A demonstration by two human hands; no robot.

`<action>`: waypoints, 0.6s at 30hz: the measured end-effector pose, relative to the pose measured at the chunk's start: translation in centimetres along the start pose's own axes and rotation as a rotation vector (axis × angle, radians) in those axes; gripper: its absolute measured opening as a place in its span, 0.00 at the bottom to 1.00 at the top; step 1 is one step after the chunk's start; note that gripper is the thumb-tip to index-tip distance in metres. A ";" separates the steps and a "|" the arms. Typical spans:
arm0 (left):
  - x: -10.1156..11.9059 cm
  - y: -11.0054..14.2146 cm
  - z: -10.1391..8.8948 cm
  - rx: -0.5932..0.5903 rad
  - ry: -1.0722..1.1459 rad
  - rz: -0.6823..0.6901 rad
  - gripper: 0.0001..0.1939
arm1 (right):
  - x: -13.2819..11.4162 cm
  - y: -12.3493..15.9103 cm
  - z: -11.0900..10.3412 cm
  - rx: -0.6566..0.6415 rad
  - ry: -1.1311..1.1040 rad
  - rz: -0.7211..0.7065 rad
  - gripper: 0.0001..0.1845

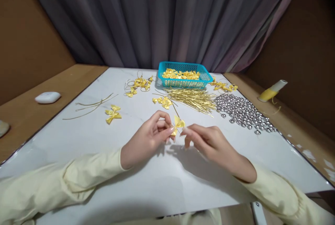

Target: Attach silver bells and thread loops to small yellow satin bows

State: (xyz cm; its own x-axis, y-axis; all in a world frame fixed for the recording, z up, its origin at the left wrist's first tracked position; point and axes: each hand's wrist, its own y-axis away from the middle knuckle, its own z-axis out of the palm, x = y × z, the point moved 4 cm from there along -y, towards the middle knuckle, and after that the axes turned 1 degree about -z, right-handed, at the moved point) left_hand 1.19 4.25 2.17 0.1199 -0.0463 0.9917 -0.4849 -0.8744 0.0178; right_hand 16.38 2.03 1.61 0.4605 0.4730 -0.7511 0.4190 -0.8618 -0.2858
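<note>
A yellow ribbon bow point(179, 121) is pinched between the thumb and fingers of my left hand point(153, 132), just above the white tabletop. From the bow a thin gold twist tie point(176, 110) sticks up and away toward the back. My right hand point(209, 139) has its thumb and forefinger pressed together at the bow's right side; what lies between those fingertips is too small to make out. Beyond my hands lie a few loose yellow bows point(163, 102). Further left rests another small group of bows point(113, 114).
A blue basket point(185, 84) of yellow bows stands at the back. Before it spreads a pile of gold ties point(192, 100), with silver beads point(242, 111) to its right. Bows with ties point(141, 84) lie back left, loose ties point(90, 105) nearer. A ribbon spool point(273, 90) sits right.
</note>
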 end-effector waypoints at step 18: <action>-2.6 -1.2 0.6 -0.248 0.146 -0.120 0.14 | 2.4 -1.0 0.1 -0.009 -0.321 0.196 0.10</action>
State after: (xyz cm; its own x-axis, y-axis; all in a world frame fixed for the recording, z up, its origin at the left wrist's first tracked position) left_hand 2.01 5.16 -0.50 0.0713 0.1357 0.9882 -0.6733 -0.7244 0.1481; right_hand 16.95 4.01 0.00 0.2642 0.2168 -0.9398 0.3551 -0.9278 -0.1142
